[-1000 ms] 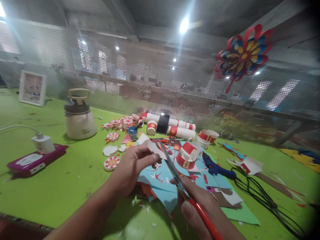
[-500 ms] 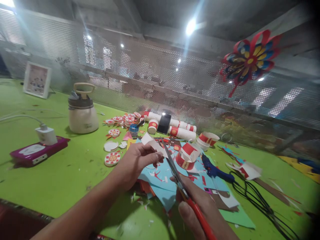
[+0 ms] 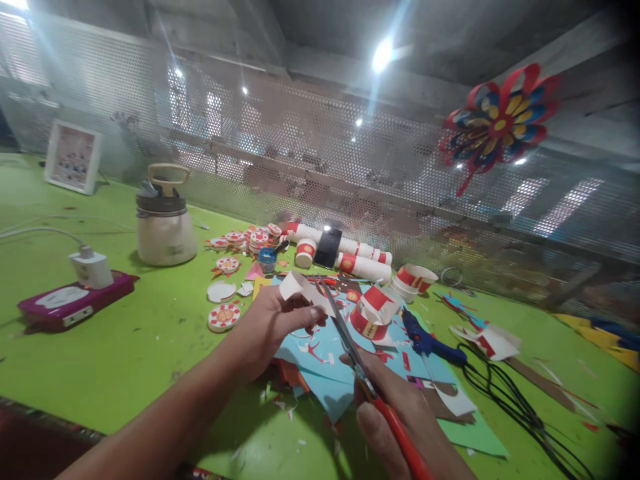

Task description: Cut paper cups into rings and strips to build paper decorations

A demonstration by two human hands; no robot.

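My left hand (image 3: pixel 273 327) pinches a curled piece of white paper (image 3: pixel 296 285) between thumb and fingers. My right hand (image 3: pixel 395 400) is closed round the red handles of a pair of scissors (image 3: pixel 354 353). The slightly parted blades point up and away, beside the paper's right end; I cannot tell whether they are cutting into it. Beneath both hands lie light blue paper sheets (image 3: pixel 325 393) strewn with red and white scraps. Just right of the blades stand cut red-and-white paper cups (image 3: pixel 371 320).
A blue glue gun (image 3: pixel 433 343) with a coiled black cable lies at the right. Behind are stacked paper cups (image 3: pixel 365 267), a phone (image 3: pixel 328 248) and red-and-white discs (image 3: pixel 225 316). A purple power strip (image 3: pixel 77 307) and a spray bottle (image 3: pixel 167 230) stand left.
The white paper in my left hand is more curled at its upper left end. Both hands are in nearly the same place, and the view has shifted very slightly.
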